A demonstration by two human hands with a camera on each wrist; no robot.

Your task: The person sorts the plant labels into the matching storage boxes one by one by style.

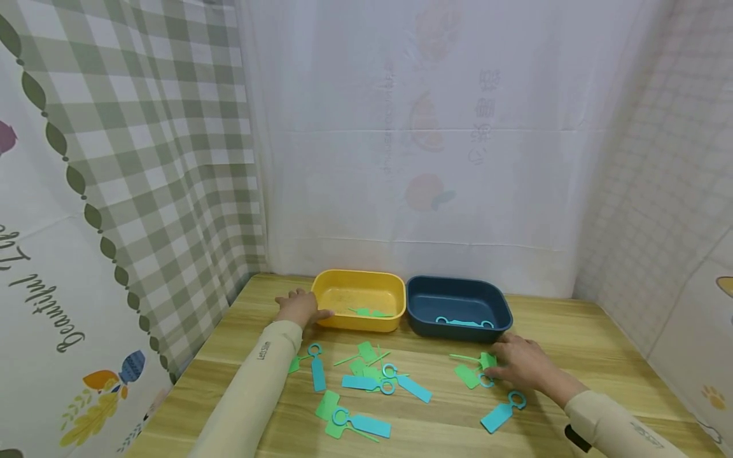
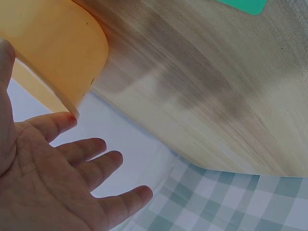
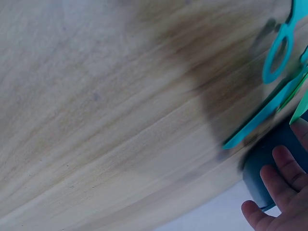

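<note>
My left hand (image 1: 299, 308) is at the left end of the yellow bin (image 1: 359, 324), its thumb over the near rim. In the left wrist view its fingers spread, with the index fingertip at the bin's rim. My right hand (image 1: 522, 361) is in front of the navy bin (image 1: 452, 329). Between its thumb and index finger it pinches a green tag (image 1: 487, 360) with a thin stem. Beside that lie another green tag (image 1: 467, 376) and a blue ring-ended tag (image 1: 486, 381), partly hidden by the hand. Nearer me is another blue ring-ended tag (image 1: 497, 418).
Several green and blue tags lie mixed on the wooden table (image 1: 446, 420), including a blue tag (image 1: 369, 425) at the front. Green tags (image 1: 366, 312) lie inside the yellow bin, and blue ones (image 1: 464, 323) inside the navy bin. A white cloth (image 1: 343, 191) hangs behind.
</note>
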